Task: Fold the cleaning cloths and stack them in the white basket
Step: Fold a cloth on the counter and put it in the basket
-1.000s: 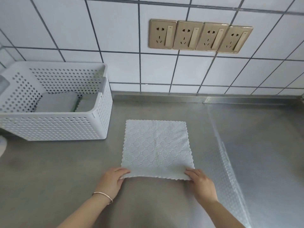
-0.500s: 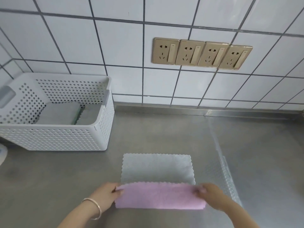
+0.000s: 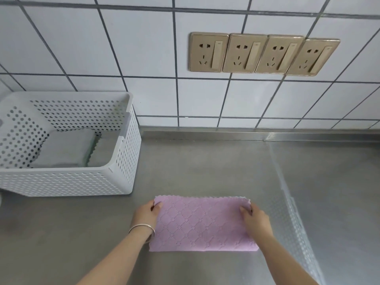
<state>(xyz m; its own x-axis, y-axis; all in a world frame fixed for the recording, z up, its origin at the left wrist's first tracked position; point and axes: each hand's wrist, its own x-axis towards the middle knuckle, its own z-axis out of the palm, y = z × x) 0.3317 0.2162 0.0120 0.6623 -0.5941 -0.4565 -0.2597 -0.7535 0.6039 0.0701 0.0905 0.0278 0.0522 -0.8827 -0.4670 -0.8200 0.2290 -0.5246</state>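
Tiled wall [image 3: 144,48]: white squares, dark grout, fills the upper half of the view.

Steel counter [image 3: 205,165]: brushed metal, runs from the wall base to the near edge. Patterned reflective strip at 4 o'clock.

White basket [image 3: 67,183]: perforated plastic, sits on the counter at 9 o'clock, well apart from the hands. Inside, 2 grey folded cloths [image 3: 61,149] lie side by side on its floor, the left one larger in view; a thin green edge shows between them.

Sockets [image 3: 264,54]: 4 gold-coloured plates with switches, in a row on the wall at 1 o'clock.

Pink cloth [image 3: 202,225]: on the counter at 6 o'clock, lying flat as a wide rectangle, diamond pattern, scalloped far edge, smooth fold line along the near edge. Folded in half, by the look of that near edge.

Left hand [image 3: 147,214]: at the cloth's far left corner, thumb on top and fingers curled, pinching the corner. Silver bangle [image 3: 143,229] on the wrist.

Right hand [image 3: 256,220]: at the far right corner, thumb on top, fingers curled at the edge, pinching that corner.
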